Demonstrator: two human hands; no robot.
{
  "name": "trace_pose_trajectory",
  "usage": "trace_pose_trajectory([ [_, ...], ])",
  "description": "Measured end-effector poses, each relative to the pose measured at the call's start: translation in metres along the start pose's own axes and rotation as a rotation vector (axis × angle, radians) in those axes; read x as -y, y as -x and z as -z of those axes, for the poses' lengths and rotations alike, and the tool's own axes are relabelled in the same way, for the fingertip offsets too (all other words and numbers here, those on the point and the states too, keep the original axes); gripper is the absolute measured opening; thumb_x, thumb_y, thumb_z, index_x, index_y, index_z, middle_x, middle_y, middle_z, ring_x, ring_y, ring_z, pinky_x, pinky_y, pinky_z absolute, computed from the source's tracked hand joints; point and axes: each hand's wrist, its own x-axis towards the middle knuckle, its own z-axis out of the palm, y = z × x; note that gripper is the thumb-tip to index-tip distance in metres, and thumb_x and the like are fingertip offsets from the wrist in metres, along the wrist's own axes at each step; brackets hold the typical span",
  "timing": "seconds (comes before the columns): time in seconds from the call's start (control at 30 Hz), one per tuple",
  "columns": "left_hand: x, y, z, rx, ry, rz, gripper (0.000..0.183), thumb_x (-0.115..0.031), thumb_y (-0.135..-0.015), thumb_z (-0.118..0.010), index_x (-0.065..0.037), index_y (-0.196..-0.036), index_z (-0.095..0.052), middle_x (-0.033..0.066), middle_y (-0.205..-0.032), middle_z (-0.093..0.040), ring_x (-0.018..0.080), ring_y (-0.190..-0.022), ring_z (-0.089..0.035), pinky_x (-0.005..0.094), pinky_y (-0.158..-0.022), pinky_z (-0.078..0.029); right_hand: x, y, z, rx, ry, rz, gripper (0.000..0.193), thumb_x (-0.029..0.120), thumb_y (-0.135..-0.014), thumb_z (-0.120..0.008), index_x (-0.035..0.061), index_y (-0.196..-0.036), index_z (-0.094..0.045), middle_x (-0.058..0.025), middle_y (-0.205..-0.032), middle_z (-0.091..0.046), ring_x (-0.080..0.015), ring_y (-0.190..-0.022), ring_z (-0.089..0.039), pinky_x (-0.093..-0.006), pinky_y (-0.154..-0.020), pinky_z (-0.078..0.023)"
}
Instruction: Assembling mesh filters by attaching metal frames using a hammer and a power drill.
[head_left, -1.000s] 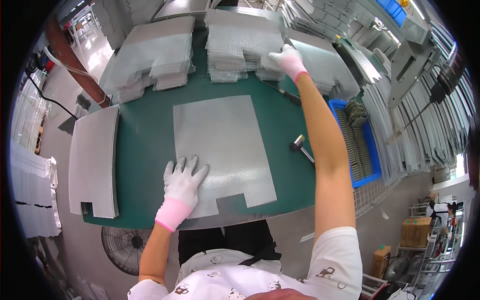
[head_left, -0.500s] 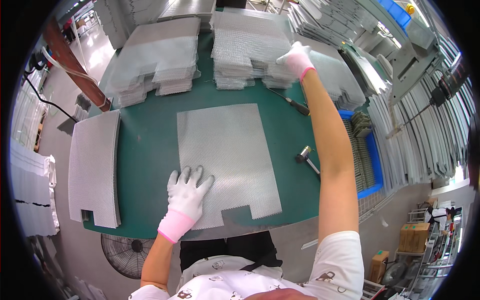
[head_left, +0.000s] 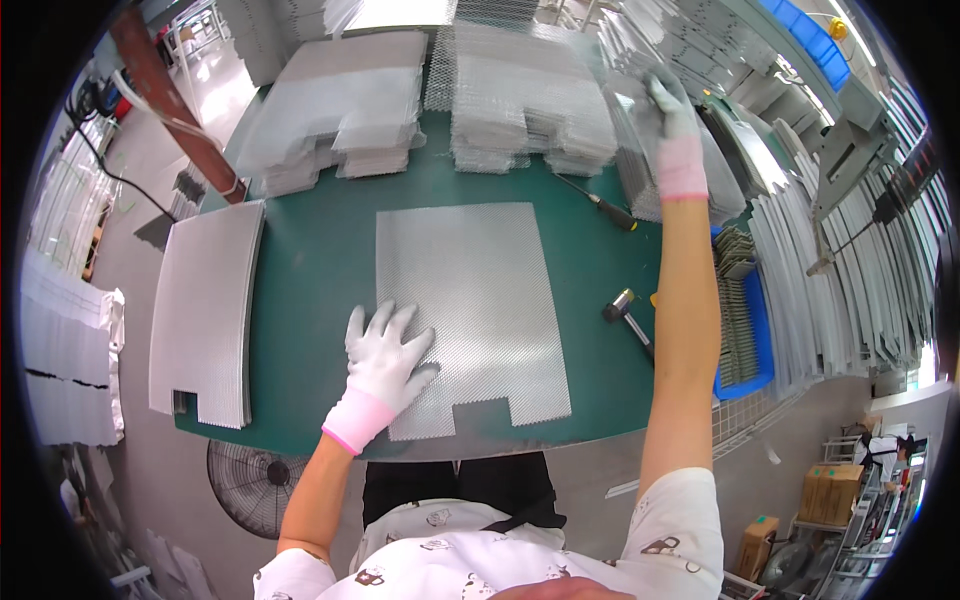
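Note:
A silver mesh sheet (head_left: 470, 300) with a notch in its near edge lies flat on the green table in front of me. My left hand (head_left: 385, 355), in a white glove with a pink cuff, rests on its lower left part, fingers spread. Farther off to the right, my gloved right hand (head_left: 675, 120) reaches to a stack of thin mesh sheets (head_left: 637, 170). Its fingers are blurred against the stack, so their grip is unclear.
Two notched mesh stacks (head_left: 340, 95) (head_left: 530, 95) stand at the back; another stack (head_left: 205, 320) lies left. A screwdriver (head_left: 612, 212), a hammer (head_left: 628, 318) and a blue bin (head_left: 757, 330) of small parts lie right. A brown post (head_left: 175, 100) rises at the left.
My right hand has moved right, from beside the back middle stack to the right-hand stack. My left hand stays on the mesh sheet, its fingers now more spread. The view has shifted slightly.

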Motion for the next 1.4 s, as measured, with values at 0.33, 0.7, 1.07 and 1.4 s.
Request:
trace_pose_trajectory([
  [0.33, -0.014, 0.007, 0.063, -0.585, 1.455, 0.289, 0.058, -0.02, -0.088, -0.06, 0.009, -0.135, -0.039, 0.0149, -0.116, -0.057, 0.0163, -0.091, -0.057, 0.0253, -0.079, -0.047, 0.037, 0.22, -0.019, 0.003, -0.005, -0.331, 0.023, 0.007, -0.09, -0.059, -0.0003, -0.112, -0.055, -0.0083, -0.096, -0.062, -0.0095, -0.08, -0.059, -0.0218, -0.061, -0.05],
  [0.7, -0.01, 0.027, 0.001, -0.196, 0.843, 0.739, 0.043, -0.014, -0.084, -0.067, 0.004, -0.122, -0.056, 0.0026, -0.071, -0.059, 0.0033, -0.06, -0.049, 0.0197, -0.056, -0.044, 0.002, 0.301, -0.028, 0.076, 0.958, -0.491, 0.044, 0.017, -0.085, -0.065, -0.0092, -0.119, -0.055, -0.0035, -0.084, -0.057, -0.0049, -0.067, -0.047, -0.0194, -0.059, -0.042],
  [1.07, -0.003, 0.025, -0.005, -0.128, 0.751, 0.757, 0.048, -0.017, -0.083, -0.067, 0.003, -0.125, -0.054, 0.0157, -0.091, -0.067, 0.012, -0.076, -0.062, 0.0251, -0.073, -0.05, -0.011, 0.305, -0.027, 0.089, 1.002, -0.515, 0.044, 0.019, -0.084, -0.065, -0.0076, -0.117, -0.055, -0.0046, -0.084, -0.059, -0.0066, -0.07, -0.05, -0.0219, -0.064, -0.044],
  [1.4, 0.001, 0.026, -0.018, -0.152, 0.598, 0.669, 0.048, -0.015, -0.083, -0.067, 0.0, -0.127, -0.054, 0.0057, -0.079, -0.06, 0.0066, -0.062, -0.049, 0.0224, -0.062, -0.045, -0.024, 0.309, -0.017, 0.094, 1.04, -0.493, 0.043, 0.018, -0.083, -0.063, -0.005, -0.118, -0.056, -0.0126, -0.092, -0.064, -0.0129, -0.075, -0.056, -0.0273, -0.072, -0.048],
])
